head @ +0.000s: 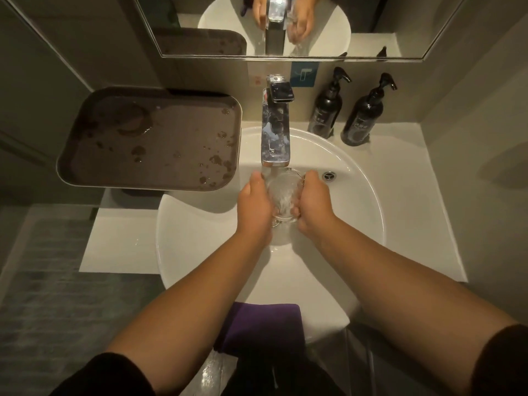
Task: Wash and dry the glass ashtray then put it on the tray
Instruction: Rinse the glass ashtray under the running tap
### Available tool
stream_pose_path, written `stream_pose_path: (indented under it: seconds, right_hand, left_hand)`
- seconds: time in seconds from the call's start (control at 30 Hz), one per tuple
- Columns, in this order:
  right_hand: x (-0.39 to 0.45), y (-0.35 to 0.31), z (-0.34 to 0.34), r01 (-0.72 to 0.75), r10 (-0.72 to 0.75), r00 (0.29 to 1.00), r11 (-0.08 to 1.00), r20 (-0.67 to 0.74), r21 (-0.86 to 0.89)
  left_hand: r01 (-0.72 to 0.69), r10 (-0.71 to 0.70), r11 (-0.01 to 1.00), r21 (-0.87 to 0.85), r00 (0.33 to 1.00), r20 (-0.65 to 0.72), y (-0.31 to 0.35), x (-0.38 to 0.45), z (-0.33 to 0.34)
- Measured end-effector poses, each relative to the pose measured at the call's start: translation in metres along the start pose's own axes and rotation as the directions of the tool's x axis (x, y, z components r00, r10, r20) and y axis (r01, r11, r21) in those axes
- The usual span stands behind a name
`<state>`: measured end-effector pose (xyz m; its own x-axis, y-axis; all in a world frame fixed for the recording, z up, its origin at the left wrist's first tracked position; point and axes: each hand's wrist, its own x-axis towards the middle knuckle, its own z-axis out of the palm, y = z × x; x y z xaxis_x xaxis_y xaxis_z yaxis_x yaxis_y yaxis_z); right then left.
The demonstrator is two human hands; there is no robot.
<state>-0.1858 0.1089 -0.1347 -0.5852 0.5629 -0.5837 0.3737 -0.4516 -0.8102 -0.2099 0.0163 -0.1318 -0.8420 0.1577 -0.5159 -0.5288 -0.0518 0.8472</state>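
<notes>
The clear glass ashtray (283, 192) is held over the white round sink (357, 224), right under the chrome faucet (276, 132), with water running onto it. My left hand (254, 207) grips its left side and my right hand (313, 205) grips its right side, fingers curled under the glass. The dark brown tray (154, 144), wet with drops, sits on the counter to the left of the faucet. A folded purple cloth (263, 327) lies on the sink's near rim.
Two black pump bottles (327, 107) (363, 115) stand at the back right of the counter. A mirror (285, 24) hangs above the faucet. The sink's overflow hole (329, 176) is just right of my hands.
</notes>
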Motion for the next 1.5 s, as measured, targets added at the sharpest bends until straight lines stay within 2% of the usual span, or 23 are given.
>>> stream_pose_path:
  seconds: [0.07,0.13,0.2,0.27,0.3,0.4,0.47,0.57,0.63,0.7,0.77,0.87,0.93,0.97,1.07,1.13,1.2,1.27,1.33,1.37,1.43,1.47,1.5]
  right_hand:
    - [-0.002,0.007,0.005,-0.044,0.045,0.999,0.998,-0.009,0.043]
    - [-0.001,0.003,0.004,0.054,-0.057,0.998,0.988,-0.016,-0.142]
    - [0.007,-0.003,-0.001,0.272,-0.254,0.962,0.858,0.101,-0.436]
    - [0.010,-0.007,-0.002,0.452,-0.347,0.891,0.636,0.291,-0.626]
    - [0.009,-0.010,-0.001,0.493,-0.351,0.869,0.561,0.349,-0.665]
    - [0.008,-0.017,0.009,0.488,-0.263,0.873,0.498,0.412,-0.717]
    - [0.007,-0.022,0.015,0.447,-0.186,0.890,0.534,0.416,-0.717]
    - [0.013,-0.020,0.017,0.291,-0.067,0.929,0.740,0.365,-0.606]
    - [0.018,-0.013,0.015,0.161,0.003,0.949,0.853,0.314,-0.496]
    - [0.016,-0.009,0.013,-0.012,0.098,0.960,0.950,0.261,-0.312]
    - [0.016,-0.004,0.011,-0.132,0.159,0.958,0.983,0.241,-0.125]
    - [0.007,0.001,0.012,-0.225,0.206,0.962,0.970,0.177,0.090]
    - [0.004,0.007,0.014,-0.251,0.232,0.967,0.937,0.104,0.241]
    - [0.001,0.010,0.013,-0.240,0.231,0.971,0.936,0.065,0.258]
    - [-0.002,0.016,0.011,-0.238,0.242,0.970,0.936,0.016,0.260]
    - [-0.001,0.011,0.009,-0.238,0.235,0.971,0.955,0.039,0.178]
    - [0.006,-0.006,0.005,-0.157,0.161,0.985,0.985,0.058,-0.073]
    - [0.012,-0.033,0.001,0.067,-0.048,0.996,0.951,0.069,-0.303]
    - [0.013,-0.072,0.000,0.341,-0.333,0.939,0.857,0.088,-0.386]
    - [0.009,-0.094,0.000,0.481,-0.487,0.868,0.775,0.097,-0.409]
    - [-0.005,-0.134,0.008,0.723,-0.726,0.656,0.526,0.207,-0.449]
    - [-0.011,-0.151,0.015,0.792,-0.768,0.558,0.378,0.315,-0.479]
    - [-0.013,-0.162,0.022,0.831,-0.751,0.484,0.233,0.450,-0.505]
  left_hand:
    - [0.008,-0.007,1.000,0.030,0.999,-0.033,-0.004,0.006,-0.001]
    - [0.046,-0.042,0.996,0.070,0.998,-0.046,-0.003,0.012,-0.004]
    - [0.120,-0.118,0.981,0.152,0.993,-0.022,0.000,0.018,-0.010]
    - [0.132,-0.133,0.972,0.192,0.991,-0.006,0.002,0.021,-0.015]
    - [0.117,-0.113,0.976,0.182,0.993,-0.030,0.003,0.021,-0.015]
    - [0.037,-0.022,0.981,0.191,0.996,-0.082,0.004,0.020,-0.016]
    - [0.016,-0.004,0.983,0.183,0.998,-0.069,0.004,0.019,-0.016]
    - [0.070,-0.067,0.996,0.049,0.996,-0.061,0.000,0.020,-0.014]
    - [0.118,-0.118,0.993,-0.013,0.991,-0.056,-0.006,0.022,-0.016]
    - [0.199,-0.205,0.974,-0.105,0.977,-0.057,-0.012,0.026,-0.018]
    - [0.253,-0.272,0.940,-0.228,0.960,-0.059,-0.012,0.026,-0.019]
    - [0.248,-0.296,0.907,-0.341,0.950,-0.095,-0.015,0.025,-0.015]
    - [0.265,-0.326,0.881,-0.392,0.940,-0.097,-0.021,0.030,-0.014]
    - [0.284,-0.344,0.872,-0.398,0.935,-0.086,-0.023,0.029,-0.013]
    - [0.355,-0.373,0.876,-0.327,0.928,0.008,-0.024,0.028,-0.018]
    - [0.399,-0.388,0.865,-0.304,0.917,0.098,-0.022,0.026,-0.021]
    - [0.417,-0.381,0.849,-0.324,0.909,0.170,-0.021,0.025,-0.024]
    - [0.422,-0.385,0.835,-0.353,0.906,0.174,-0.018,0.024,-0.026]
    - [0.404,-0.369,0.835,-0.374,0.915,0.165,-0.016,0.021,-0.026]
    - [0.403,-0.364,0.833,-0.379,0.915,0.172,-0.014,0.019,-0.026]
    - [0.407,-0.360,0.829,-0.383,0.913,0.191,-0.013,0.016,-0.024]
    - [0.408,-0.358,0.826,-0.389,0.913,0.195,-0.013,0.015,-0.023]
    - [0.408,-0.360,0.824,-0.393,0.913,0.192,-0.011,0.014,-0.021]
